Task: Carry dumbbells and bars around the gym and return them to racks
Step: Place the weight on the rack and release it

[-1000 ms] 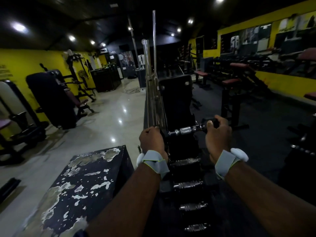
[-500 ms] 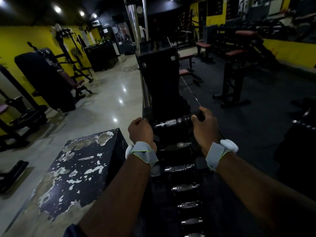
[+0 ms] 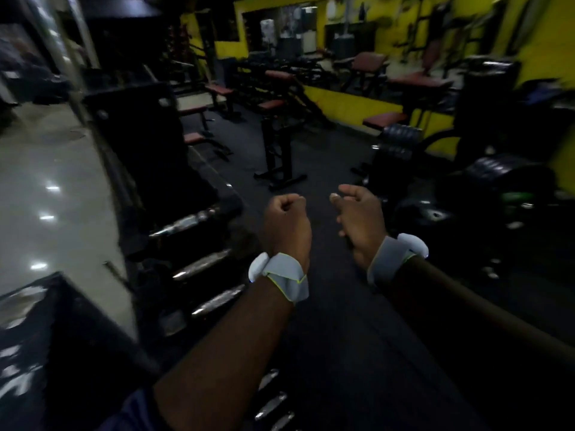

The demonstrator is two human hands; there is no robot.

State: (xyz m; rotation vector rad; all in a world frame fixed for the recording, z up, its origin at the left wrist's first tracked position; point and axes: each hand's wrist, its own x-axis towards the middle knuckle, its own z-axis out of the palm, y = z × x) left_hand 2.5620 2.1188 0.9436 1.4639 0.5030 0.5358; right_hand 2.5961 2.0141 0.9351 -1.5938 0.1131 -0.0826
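A dark rack (image 3: 149,194) on the left holds several dumbbells with chrome handles (image 3: 186,222), one above another in a sloping row. My left hand (image 3: 287,225) hovers to the right of the rack, curled into a fist with nothing in it. My right hand (image 3: 357,219) floats beside it, fingers loosely curled and apart, also holding nothing. Both wrists wear grey bands. Neither hand touches the rack.
A worn black box (image 3: 46,331) stands at the lower left. Stacks of black weight plates (image 3: 497,175) sit at the right. Red-padded benches (image 3: 273,104) and a mirror along the yellow wall (image 3: 342,104) fill the back. Dark rubber floor (image 3: 342,306) lies below my hands.
Both hands have let go of the top dumbbell, which stays on the rack. The view has swung right, so the rack is now to the left of my hands.
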